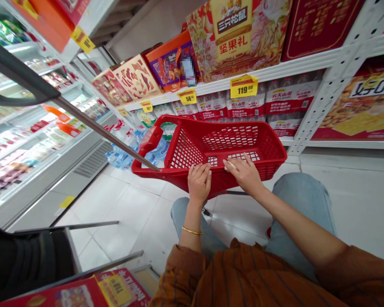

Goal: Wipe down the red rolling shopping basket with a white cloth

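A red plastic mesh shopping basket (214,149) stands in front of me, and its inside looks empty. My left hand (199,183), with a gold bangle (192,230) on the wrist, curls over the basket's near rim. My right hand (243,172) grips the same rim a little to the right, with its fingers reaching over the edge. The lower part of the basket is partly hidden behind my hands and forearms.
White metal shelves (275,70) hold gift boxes and packs of bottled water on the right. A refrigerated display case (41,140) runs along the left. A metal pole (105,134) crosses the upper left, and loose plastic-wrapped bottles (123,157) lie beyond the basket.
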Demonstrator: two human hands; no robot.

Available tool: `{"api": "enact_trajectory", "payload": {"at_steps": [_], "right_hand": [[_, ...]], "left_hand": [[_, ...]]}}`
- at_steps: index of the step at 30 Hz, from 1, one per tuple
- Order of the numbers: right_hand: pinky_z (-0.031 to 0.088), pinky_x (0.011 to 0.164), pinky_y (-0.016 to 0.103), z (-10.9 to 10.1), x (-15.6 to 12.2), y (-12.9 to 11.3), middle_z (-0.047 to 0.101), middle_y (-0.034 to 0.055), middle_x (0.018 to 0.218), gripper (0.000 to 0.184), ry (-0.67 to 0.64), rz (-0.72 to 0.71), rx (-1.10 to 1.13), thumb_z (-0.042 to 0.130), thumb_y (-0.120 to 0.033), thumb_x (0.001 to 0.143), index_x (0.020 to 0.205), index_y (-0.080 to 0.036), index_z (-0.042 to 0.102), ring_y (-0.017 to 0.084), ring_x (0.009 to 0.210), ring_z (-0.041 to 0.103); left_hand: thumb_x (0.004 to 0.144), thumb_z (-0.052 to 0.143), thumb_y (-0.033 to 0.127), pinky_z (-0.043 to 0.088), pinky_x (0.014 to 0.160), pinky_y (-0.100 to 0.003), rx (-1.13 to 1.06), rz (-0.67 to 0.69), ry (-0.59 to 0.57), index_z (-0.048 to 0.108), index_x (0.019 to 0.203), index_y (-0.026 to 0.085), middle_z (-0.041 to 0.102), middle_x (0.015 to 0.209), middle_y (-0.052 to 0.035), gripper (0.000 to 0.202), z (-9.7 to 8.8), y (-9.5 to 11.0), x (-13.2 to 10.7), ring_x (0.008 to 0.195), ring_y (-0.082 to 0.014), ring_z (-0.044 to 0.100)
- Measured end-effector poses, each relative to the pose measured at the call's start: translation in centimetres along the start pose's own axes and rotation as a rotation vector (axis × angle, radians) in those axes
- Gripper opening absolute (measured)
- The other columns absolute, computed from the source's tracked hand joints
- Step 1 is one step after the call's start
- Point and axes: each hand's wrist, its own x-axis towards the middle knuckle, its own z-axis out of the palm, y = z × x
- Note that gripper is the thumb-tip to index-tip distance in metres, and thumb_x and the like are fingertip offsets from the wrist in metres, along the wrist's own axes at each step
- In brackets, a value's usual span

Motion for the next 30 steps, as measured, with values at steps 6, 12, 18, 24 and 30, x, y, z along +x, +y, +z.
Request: {"api": "enact_trajectory", "payload": {"at_steps": [6, 12, 18, 24, 30], "right_hand": [[0.036, 0.107, 0.047, -0.6, 0.0, 1.2, 0.068, 0.0092, 0.115, 0.031, -0.007, 0.06, 0.075, 0.043, -0.021, 0.097, 0.125, -0.018, 0.057, 0.021, 0.1, 0.059], [0.042, 0.102, 0.043, 0.1, 1.2, -0.6, 0.066, 0.0126, 0.119, 0.034, 0.013, 0.113, 0.153, 0.041, -0.017, 0.096, 0.125, -0.014, 0.057, 0.023, 0.107, 0.057], [0.037, 0.108, 0.045, 0.7, 0.5, -1.3, 0.064, 0.0131, 0.122, 0.037, 0.025, 0.067, 0.075, 0.041, -0.015, 0.095, 0.13, -0.014, 0.054, 0.023, 0.109, 0.056], [0.03, 0.113, 0.05, 0.6, -0.1, -0.2, 0.066, 0.0107, 0.117, 0.04, -0.01, 0.052, 0.082, 0.043, -0.017, 0.095, 0.135, -0.02, 0.051, 0.021, 0.105, 0.058], [0.029, 0.113, 0.051, 0.1, -1.0, 1.7, 0.067, 0.0104, 0.115, 0.037, 0.017, 0.08, 0.081, 0.048, -0.019, 0.095, 0.132, -0.02, 0.053, 0.021, 0.106, 0.059]], "left_hand": [[0.094, 0.048, 0.024, 0.03, 0.113, -0.047, 0.089, -0.039, 0.02, 0.065, 0.115, 0.016, 0.071, 0.114, -0.0085, 0.028, 0.2, 1.3, 0.3, 0.111, -0.0229, 0.061], [0.094, 0.04, 0.017, 0.033, 0.114, -0.047, 0.095, 0.077, -0.082, 0.052, 0.133, 0.014, 0.06, 0.133, -0.0111, 0.041, 2.0, 3.3, 0.5, 0.131, -0.0249, 0.048], [0.094, 0.041, 0.019, 0.036, 0.113, -0.046, 0.069, 0.044, -0.122, 0.053, 0.132, 0.014, 0.06, 0.132, -0.012, 0.041, 2.8, 3.6, 0.1, 0.128, -0.0251, 0.051], [0.093, 0.042, 0.018, 0.038, 0.112, -0.045, 0.04, 0.058, -0.108, 0.055, 0.131, 0.018, 0.063, 0.129, -0.009, 0.04, 2.4, 3.1, 0.1, 0.125, -0.0235, 0.053], [0.093, 0.043, 0.019, 0.038, 0.111, -0.045, 0.036, 0.047, -0.092, 0.054, 0.132, 0.019, 0.062, 0.131, -0.0071, 0.04, 2.6, 3.1, 0.1, 0.125, -0.0236, 0.054]]}}
